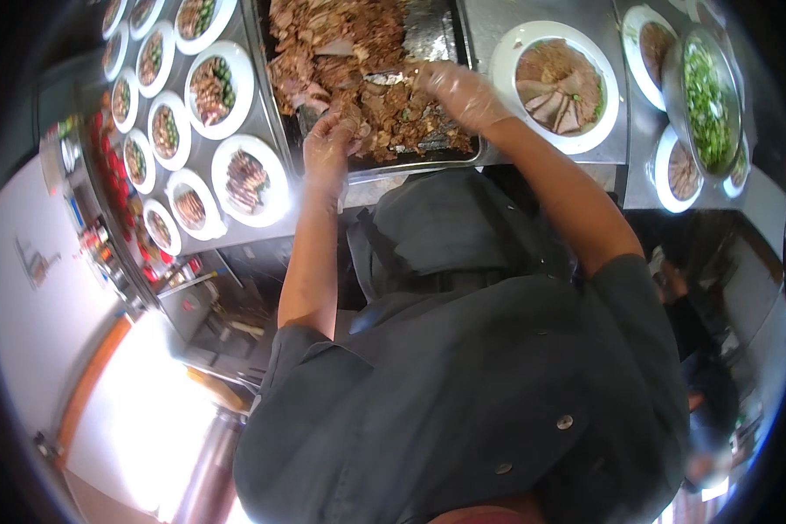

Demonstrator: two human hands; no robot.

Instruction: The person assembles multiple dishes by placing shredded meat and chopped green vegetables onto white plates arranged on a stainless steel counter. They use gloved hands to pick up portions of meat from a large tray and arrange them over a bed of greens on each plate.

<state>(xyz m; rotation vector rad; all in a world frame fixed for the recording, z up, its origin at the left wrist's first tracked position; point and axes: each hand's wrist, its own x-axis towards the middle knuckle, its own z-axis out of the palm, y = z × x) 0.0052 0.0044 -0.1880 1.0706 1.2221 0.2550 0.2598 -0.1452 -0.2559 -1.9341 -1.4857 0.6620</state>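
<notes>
A dark metal tray (473,131) holds a heap of browned cooked meat (367,96), in slices and small pieces. My left hand (326,155), in a clear plastic glove, is at the tray's near left part, its fingers closed on a slice of meat (351,129). Over the right half of the tray is my right hand (463,94), gloved the same way and slightly blurred. Its fingers are bent together above the meat; what is in them, if anything, I cannot make out. Just right of it stands a white plate (503,70) with fanned meat slices (561,96).
Several white plates (275,203) of meat, many with green vegetables, stand in rows on the left. A metal bowl of chopped greens (707,105) sits among plates on the right. A person (712,384) is at the lower right. Red items (113,170) line a shelf at left.
</notes>
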